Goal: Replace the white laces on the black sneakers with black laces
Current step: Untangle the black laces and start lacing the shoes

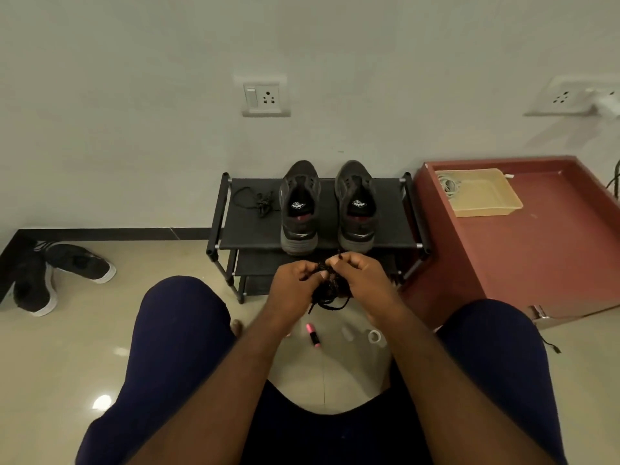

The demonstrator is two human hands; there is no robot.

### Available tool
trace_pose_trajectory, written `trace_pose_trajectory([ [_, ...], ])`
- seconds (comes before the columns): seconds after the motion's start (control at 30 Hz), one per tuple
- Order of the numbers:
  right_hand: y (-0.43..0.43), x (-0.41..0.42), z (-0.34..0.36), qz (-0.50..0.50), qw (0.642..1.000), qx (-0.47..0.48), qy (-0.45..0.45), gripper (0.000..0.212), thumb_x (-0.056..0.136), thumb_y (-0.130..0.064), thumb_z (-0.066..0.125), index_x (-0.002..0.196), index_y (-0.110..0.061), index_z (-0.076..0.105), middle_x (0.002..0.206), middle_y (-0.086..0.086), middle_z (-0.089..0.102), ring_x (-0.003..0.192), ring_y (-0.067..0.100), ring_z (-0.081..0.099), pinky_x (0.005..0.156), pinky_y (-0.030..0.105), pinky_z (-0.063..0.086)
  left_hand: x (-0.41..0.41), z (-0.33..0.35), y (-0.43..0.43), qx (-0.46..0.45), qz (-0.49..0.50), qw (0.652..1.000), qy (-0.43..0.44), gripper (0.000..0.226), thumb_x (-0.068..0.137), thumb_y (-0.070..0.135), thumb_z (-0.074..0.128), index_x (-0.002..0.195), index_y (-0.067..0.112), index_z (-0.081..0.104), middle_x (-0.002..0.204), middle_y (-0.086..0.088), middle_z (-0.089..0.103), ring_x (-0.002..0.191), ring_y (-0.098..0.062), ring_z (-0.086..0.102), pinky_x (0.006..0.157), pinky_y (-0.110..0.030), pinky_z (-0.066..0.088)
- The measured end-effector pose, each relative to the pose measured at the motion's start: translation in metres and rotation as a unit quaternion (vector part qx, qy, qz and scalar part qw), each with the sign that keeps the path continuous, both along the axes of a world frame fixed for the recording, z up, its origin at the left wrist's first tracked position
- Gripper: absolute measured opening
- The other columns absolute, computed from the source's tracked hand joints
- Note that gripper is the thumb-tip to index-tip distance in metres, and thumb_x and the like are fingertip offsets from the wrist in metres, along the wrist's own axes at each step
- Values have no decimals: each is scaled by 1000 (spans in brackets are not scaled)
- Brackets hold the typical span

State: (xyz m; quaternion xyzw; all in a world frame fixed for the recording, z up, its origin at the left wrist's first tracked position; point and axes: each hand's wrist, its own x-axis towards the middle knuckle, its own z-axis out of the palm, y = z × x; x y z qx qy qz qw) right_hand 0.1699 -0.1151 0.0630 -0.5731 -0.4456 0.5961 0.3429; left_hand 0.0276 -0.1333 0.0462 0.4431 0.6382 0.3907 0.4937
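While a loose black lace point(255, 199) lies at the left of the shoe rack's point(396, 231) top shelf, your left hand point(295, 278) and right hand point(360, 275) pinch a tangled black lace bundle point(330, 293) between curled fingers, just before the rack. One black sneaker point(298, 209) and its twin point(357, 206) stand there, heels toward you, their white insole logos unreadable.

Black is seen throughout, relieved by maroon, yellow and pink.
The sneakers point(298, 209) are coloured charcoal-black, with white logos inside; the bundled lace point(330, 295), the loose lace point(256, 199) and the rack point(248, 231) are rendered black; the cabinet point(536, 250) is finished maroon; the tray point(488, 199) pale yellow; the marker point(313, 335) pink.
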Motion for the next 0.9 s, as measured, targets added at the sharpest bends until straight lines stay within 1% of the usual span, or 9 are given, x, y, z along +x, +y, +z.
trace_pose_trajectory([
  [0.07,1,4,-6,-52,997,-25,43,17,101,-21,58,99,-11,71,95,8,73,92,21,70,79,38,58,1,-7,-3,-59,55,994,-75,11,96,10,61,99,0,66,91,-18,72,79,-27,73,66,-37,61],
  [0.17,7,16,-16,-147,983,-69,89,20,104,-26,50,97,-18,66,94,0,71,91,16,64,79,36,47,-6,-14,-5,-124,148,958,-210,15,101,12,53,104,-1,58,97,-20,69,76,-26,70,59,-31,59],
  [0.27,12,37,-20,-267,929,-125,225,29,109,-31,38,95,-16,59,88,2,67,85,19,65,72,32,47,-16,-18,-11,-165,209,918,-293,18,101,12,52,113,0,57,98,-18,68,78,-22,67,61,-28,58],
  [0.37,15,54,-19,-343,884,-144,282,31,109,-30,37,91,-13,56,73,1,53,64,15,56,52,23,42,-20,-21,-9,-180,227,907,-307,24,99,12,55,119,0,58,101,-16,68,82,-20,66,67,-30,56],
  [0.43,17,58,-15,-343,884,-138,287,29,109,-28,38,93,-12,55,65,0,42,48,9,42,38,18,32,-20,-20,-5,-172,230,904,-318,21,98,15,55,116,4,59,99,-13,69,87,-21,67,71,-33,55],
  [0.53,14,56,-6,-213,966,-75,127,28,108,-29,41,99,-9,57,59,0,37,35,5,27,33,16,18,-19,-15,-1,-159,229,906,-317,16,101,20,50,99,8,60,91,-10,71,87,-23,68,73,-36,55],
  [0.6,5,45,-3,-90,995,-37,2,28,107,-28,44,103,-9,63,60,2,45,35,5,29,34,17,20,-17,-13,-4,-163,213,910,-315,22,103,24,47,101,9,63,93,-10,71,87,-23,68,77,-37,55],
  [0.8,-18,13,-15,128,968,29,-215,29,105,-33,49,106,-13,70,94,9,72,53,7,52,44,21,39,-9,-8,-7,-177,88,920,-337,25,100,26,48,102,14,69,97,-5,73,91,-18,67,83,-35,48],
  [0.9,-23,6,-17,236,950,23,-201,28,106,-31,48,99,-13,69,97,11,73,60,5,63,52,24,50,-9,-2,-2,-177,80,921,-337,21,98,20,49,97,13,69,87,-3,72,78,-15,65,73,-30,47],
])
